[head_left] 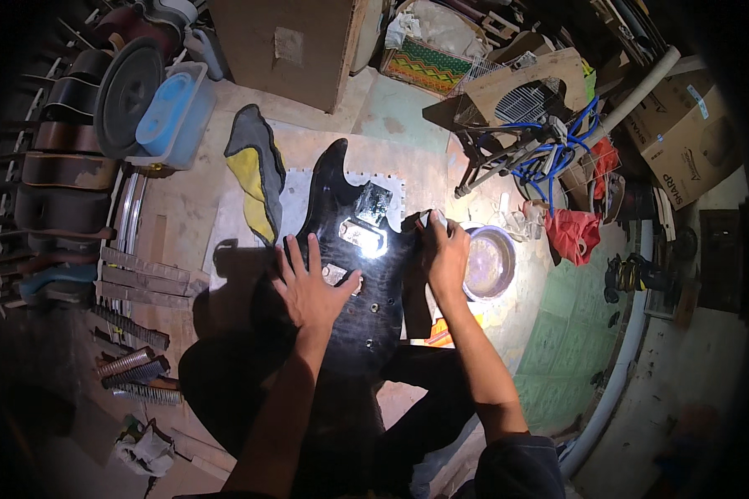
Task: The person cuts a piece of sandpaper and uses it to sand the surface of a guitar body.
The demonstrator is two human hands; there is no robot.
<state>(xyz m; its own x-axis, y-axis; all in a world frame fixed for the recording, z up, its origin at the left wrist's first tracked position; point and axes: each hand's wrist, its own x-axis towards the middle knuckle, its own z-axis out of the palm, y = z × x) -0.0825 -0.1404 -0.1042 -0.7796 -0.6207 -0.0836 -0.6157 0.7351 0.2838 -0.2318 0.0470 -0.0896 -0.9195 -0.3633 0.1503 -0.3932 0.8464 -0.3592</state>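
A glossy black electric guitar body (333, 208) lies below me with its routed cavities and small holes showing and a bright glare near the middle. My left hand (312, 291) rests on it with fingers spread, beside and partly over the lower cavity. My right hand (447, 258) grips a small dark and white object (431, 219) at the body's upper right edge; I cannot make out what it is. A purple bowl (493, 266) with cloudy contents stands just right of that hand. A grey and yellow cloth (254, 187) lies left of the body.
Guitar bodies (62, 208) are racked at the left, near a lidded plastic tub (187, 125). Files or similar ridged tools (129, 362) lie lower left. Blue hose (549, 175), a red cloth (572, 237) and cardboard boxes (682, 133) crowd the right. A large board (266, 58) stands behind.
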